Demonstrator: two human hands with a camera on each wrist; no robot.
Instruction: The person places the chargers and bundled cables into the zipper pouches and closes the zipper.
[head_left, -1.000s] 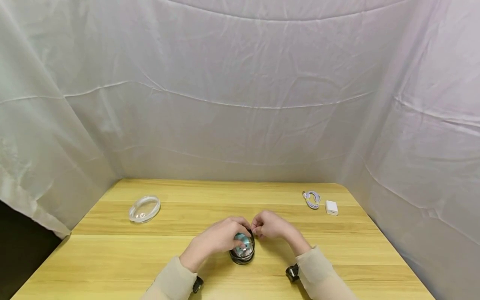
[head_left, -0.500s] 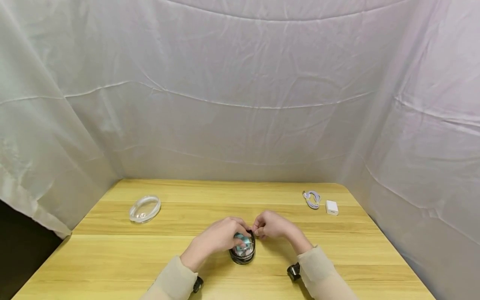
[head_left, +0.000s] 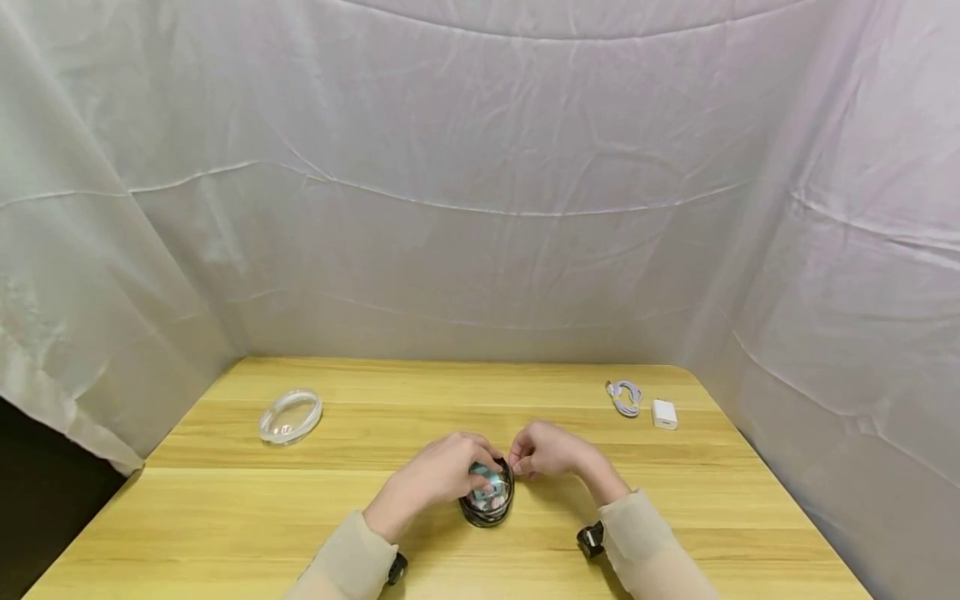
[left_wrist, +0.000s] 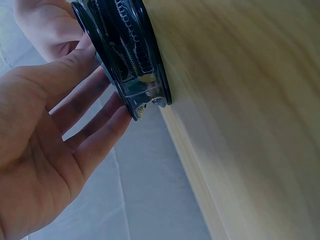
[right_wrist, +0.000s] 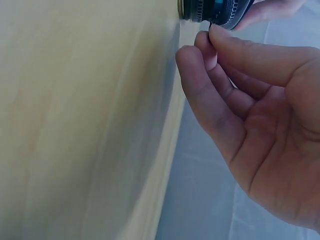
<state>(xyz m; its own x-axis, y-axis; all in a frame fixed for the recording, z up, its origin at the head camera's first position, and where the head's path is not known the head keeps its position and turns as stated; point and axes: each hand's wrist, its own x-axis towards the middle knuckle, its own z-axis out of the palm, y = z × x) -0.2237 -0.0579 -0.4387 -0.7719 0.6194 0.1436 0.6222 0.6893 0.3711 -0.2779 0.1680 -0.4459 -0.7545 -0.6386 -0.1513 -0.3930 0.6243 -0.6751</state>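
A small round zip pouch [head_left: 486, 505], see-through on top with black trim, stands on the table in the head view. Something turquoise and pinkish shows inside it. My left hand [head_left: 444, 472] holds the pouch from above, thumb and fingers spread over its top and rim. At its far right side my right hand [head_left: 551, 452] pinches the small dark zipper pull [right_wrist: 210, 26] between thumb and forefinger. In the left wrist view, zipper teeth [left_wrist: 131, 42] run around the side wall. Also in that view, the left fingertips [left_wrist: 125, 114] rest on the black rim.
On the left of the wooden table [head_left: 360, 400] lies a clear round case with a whitish rim [head_left: 291, 417]. A coiled pale purple cable [head_left: 624, 398] and a white charger plug [head_left: 663, 414] lie at the right rear. Grey cloth [head_left: 480, 267] surrounds the table's back and sides.
My right hand has moved slightly to the right at the pouch's edge. The pouch's black rim has shifted a little to the right too, while the left hand stays nearly in place.
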